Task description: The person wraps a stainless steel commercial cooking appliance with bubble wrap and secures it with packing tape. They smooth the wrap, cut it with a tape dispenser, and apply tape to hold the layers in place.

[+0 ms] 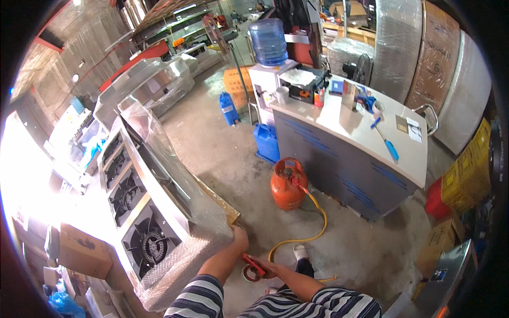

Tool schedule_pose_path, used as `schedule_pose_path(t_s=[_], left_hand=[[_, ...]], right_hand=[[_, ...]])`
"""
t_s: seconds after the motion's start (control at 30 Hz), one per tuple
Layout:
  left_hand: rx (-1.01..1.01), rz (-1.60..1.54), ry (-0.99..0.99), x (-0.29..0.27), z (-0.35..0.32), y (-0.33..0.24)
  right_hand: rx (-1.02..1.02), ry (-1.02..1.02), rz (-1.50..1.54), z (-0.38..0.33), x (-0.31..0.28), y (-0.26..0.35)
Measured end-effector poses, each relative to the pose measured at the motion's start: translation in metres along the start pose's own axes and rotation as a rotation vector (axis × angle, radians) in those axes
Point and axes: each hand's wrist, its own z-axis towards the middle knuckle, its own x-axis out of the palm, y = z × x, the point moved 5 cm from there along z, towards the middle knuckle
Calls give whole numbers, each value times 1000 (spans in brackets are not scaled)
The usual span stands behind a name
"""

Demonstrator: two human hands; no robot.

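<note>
A long stainless steel gas stove (183, 225) with several black burners stands at my left, its near end and side covered in clear bubble wrap (175, 275). My left hand (240, 239) is closed at the wrap's edge by the stove's near corner; its fingertips are partly hidden. My right hand (269, 269) is closed around a slim red tool (254, 264), whose exact kind I cannot make out. Just below it shows a roll of tape (249, 274); whether it is held or lies on the floor, I cannot tell.
An orange gas cylinder (288, 185) with a yellow hose (324, 220) stands ahead, the hose curling toward my feet. Behind it is a counter (347, 122) beside a water dispenser (265, 79). Blue jugs (266, 142) sit near it. Cardboard boxes (84, 250) lie left.
</note>
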Motion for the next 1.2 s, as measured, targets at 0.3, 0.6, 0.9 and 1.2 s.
schedule_pose_path(t_s=[0.3,0.6,0.9,1.2], left_hand=[[31,-38,-3,-15,-11,6],[53,-16,5,-8,2,4],[69,13,-50,-25,-14,4],[59,-18,-96,-33,-27,6]], right_hand=[[73,106,46,20,-19,-15],[31,117,12,24,-14,-22],[46,98,-172,12,-26,-28],[-244,293,-1647,42,0,41]])
